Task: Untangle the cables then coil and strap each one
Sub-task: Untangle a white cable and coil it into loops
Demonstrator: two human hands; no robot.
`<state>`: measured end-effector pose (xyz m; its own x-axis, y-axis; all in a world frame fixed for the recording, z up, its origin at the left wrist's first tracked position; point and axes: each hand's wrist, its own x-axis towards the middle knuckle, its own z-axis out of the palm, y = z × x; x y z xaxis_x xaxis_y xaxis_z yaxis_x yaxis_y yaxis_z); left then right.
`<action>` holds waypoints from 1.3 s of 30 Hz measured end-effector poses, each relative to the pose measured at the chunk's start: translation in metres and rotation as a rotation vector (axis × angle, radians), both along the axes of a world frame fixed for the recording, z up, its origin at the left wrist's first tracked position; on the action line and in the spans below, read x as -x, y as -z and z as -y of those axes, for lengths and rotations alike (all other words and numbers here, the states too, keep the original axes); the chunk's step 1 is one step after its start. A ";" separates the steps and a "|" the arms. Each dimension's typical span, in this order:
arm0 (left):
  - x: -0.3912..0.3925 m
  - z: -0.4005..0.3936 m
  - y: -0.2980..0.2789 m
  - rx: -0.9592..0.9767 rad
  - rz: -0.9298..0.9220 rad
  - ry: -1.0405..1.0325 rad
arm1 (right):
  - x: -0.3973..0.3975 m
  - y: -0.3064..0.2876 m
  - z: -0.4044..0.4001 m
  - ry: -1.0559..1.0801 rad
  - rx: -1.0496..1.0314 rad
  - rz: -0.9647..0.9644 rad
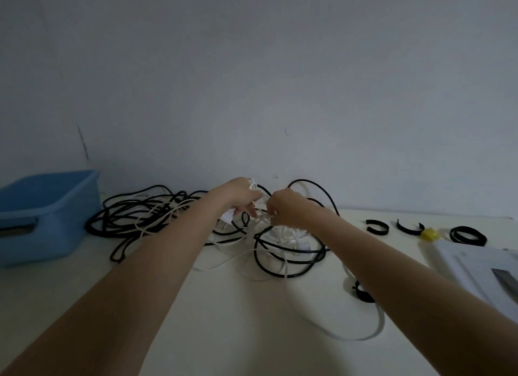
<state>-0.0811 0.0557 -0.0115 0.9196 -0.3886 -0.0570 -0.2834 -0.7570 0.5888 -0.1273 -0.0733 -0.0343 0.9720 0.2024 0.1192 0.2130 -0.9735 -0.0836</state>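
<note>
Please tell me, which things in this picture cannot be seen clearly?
- Head view: fingertips of the left hand and right hand, lost among thin white cables.
- How many tangled black cables there are: strands overlap.
- Small black strap, partly behind the right forearm.
- Flat white device, cut off by the right edge.
</note>
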 end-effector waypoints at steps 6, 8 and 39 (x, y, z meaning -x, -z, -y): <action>-0.012 0.007 0.023 -0.262 0.228 0.045 | 0.001 -0.026 0.018 0.081 -0.422 -0.099; -0.013 0.009 0.026 -0.378 0.364 0.040 | 0.000 -0.033 0.030 0.142 -0.639 -0.026; -0.003 -0.006 0.019 -0.319 0.085 0.068 | -0.003 -0.017 0.004 -0.033 -0.107 -0.188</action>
<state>-0.0781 0.0613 -0.0307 0.8988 -0.4243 -0.1102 -0.3776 -0.8770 0.2971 -0.1241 -0.0769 -0.0170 0.9722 0.2306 -0.0409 0.2157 -0.9497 -0.2270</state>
